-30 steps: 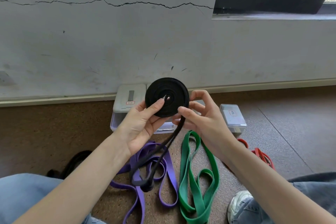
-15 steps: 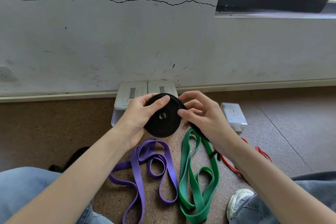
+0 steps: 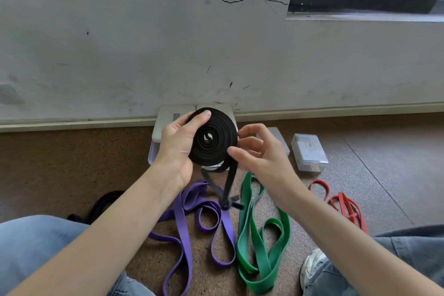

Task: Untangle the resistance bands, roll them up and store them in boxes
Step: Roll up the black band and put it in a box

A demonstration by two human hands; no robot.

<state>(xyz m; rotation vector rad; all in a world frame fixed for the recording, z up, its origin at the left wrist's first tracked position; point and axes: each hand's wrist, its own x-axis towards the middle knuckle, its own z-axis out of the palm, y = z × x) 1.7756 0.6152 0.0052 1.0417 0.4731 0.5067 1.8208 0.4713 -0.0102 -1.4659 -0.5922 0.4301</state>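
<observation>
In front of me I hold up a black resistance band (image 3: 216, 154) wound into a flat coil. My left hand (image 3: 175, 144) grips its left side, thumb over the top rim. My right hand (image 3: 259, 151) pinches the coil's lower right rim with thumb and curled fingers. The band's loose tail (image 3: 227, 190) hangs blurred below the coil. A purple band (image 3: 182, 218), a green band (image 3: 249, 223) and a red band (image 3: 343, 202) lie loose on the floor. A white storage box (image 3: 168, 122) stands open against the wall behind the coil.
A small clear lidded box (image 3: 310, 151) sits on the floor to the right, a clear lid (image 3: 276, 137) beside it. Another black band (image 3: 103, 204) lies by my left knee. My legs and a shoe (image 3: 312, 269) frame the floor space.
The coil has grown as more tail was wound on. The loose tail swung from under my right wrist back to hanging below the coil. My right hand shifted to the lower right rim.
</observation>
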